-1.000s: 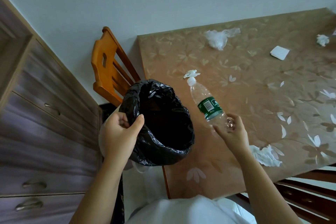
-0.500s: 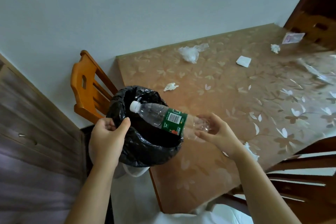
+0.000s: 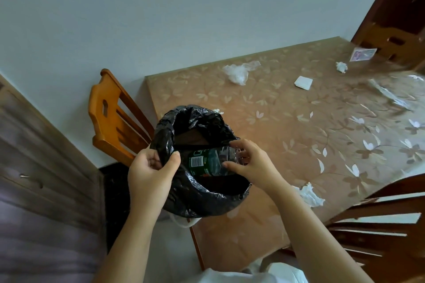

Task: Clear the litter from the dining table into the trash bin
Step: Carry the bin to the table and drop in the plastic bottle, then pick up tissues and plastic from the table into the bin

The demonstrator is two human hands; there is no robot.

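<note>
My left hand [image 3: 150, 174] grips the rim of the trash bin [image 3: 195, 197], which is lined with a black bag and held at the table's left edge. A clear plastic bottle [image 3: 207, 161] with a green label lies neck-down inside the bin's mouth. My right hand [image 3: 250, 163] still pinches its base between thumb and fingers. On the brown floral dining table [image 3: 287, 133] lie crumpled plastic film [image 3: 238, 72], a square white paper [image 3: 303, 82], a tissue ball [image 3: 341, 66], a printed card [image 3: 362, 54], a clear wrapper [image 3: 391, 94] and a near tissue [image 3: 309, 194].
An orange wooden chair [image 3: 110, 119] stands against the wall left of the table. A dark chair back [image 3: 379, 213] sits at the near right, another chair [image 3: 395, 41] at the far end. A drawer cabinet [image 3: 34, 167] fills the left side.
My right hand has carried the bottle from the table, swung it cap-first over the bin and lowered it into the bag. The bin has come up closer to the table edge.
</note>
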